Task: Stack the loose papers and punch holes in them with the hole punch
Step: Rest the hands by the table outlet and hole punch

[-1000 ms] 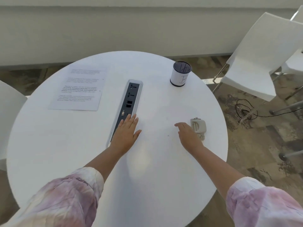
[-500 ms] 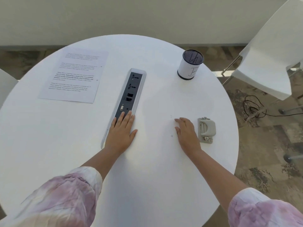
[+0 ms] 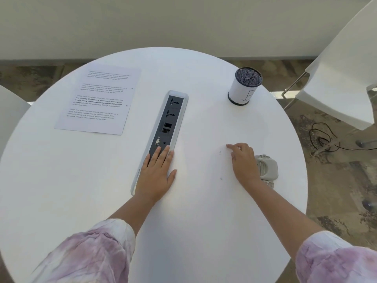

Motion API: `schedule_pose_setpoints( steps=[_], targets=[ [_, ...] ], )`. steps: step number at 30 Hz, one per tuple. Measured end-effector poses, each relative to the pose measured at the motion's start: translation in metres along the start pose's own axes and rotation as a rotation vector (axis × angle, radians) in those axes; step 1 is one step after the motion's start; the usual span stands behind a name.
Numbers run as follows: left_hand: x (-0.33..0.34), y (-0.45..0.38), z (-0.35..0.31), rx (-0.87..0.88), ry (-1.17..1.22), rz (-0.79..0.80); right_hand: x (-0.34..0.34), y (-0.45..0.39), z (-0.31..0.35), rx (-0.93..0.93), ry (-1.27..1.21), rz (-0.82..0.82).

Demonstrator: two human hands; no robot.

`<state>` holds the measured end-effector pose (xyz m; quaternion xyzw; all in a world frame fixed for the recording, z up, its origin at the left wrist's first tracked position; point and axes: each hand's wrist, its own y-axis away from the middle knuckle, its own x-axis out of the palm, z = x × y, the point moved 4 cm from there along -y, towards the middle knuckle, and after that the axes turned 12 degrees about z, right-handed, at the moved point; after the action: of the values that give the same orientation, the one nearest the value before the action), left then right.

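A printed sheet of paper (image 3: 100, 100) lies flat at the far left of the round white table (image 3: 204, 221). A small grey hole punch (image 3: 267, 168) sits near the table's right edge. My right hand (image 3: 242, 164) rests palm down on the table right beside the punch, partly over its left side, fingers loosely curled and holding nothing. My left hand (image 3: 158, 172) lies flat with fingers together, its fingertips on the near end of the socket strip, far from the paper.
A grey socket strip (image 3: 167, 127) is set into the table's middle. A white mesh pen cup (image 3: 244, 86) stands at the far right. White chairs (image 3: 342, 68) stand right and left of the table, and a black cable (image 3: 326, 137) lies on the floor.
The camera view shifted slightly. My right hand has moved right, closer to the hole punch, and now overlaps its left side. My left hand stays on the socket strip.
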<state>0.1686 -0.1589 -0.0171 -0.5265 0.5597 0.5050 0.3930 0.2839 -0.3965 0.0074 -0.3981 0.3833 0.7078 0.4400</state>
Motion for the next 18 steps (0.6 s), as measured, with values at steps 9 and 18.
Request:
schedule_pose_setpoints(
  steps=[9, 18],
  targets=[
    [0.002, -0.001, 0.002, -0.002, 0.008, -0.001, -0.003, -0.019, 0.013, 0.033, -0.193, 0.107],
    [0.001, -0.001, 0.001, -0.009, 0.009, 0.019, -0.005, -0.020, 0.022, 0.144, -0.181, 0.114]
  ],
)
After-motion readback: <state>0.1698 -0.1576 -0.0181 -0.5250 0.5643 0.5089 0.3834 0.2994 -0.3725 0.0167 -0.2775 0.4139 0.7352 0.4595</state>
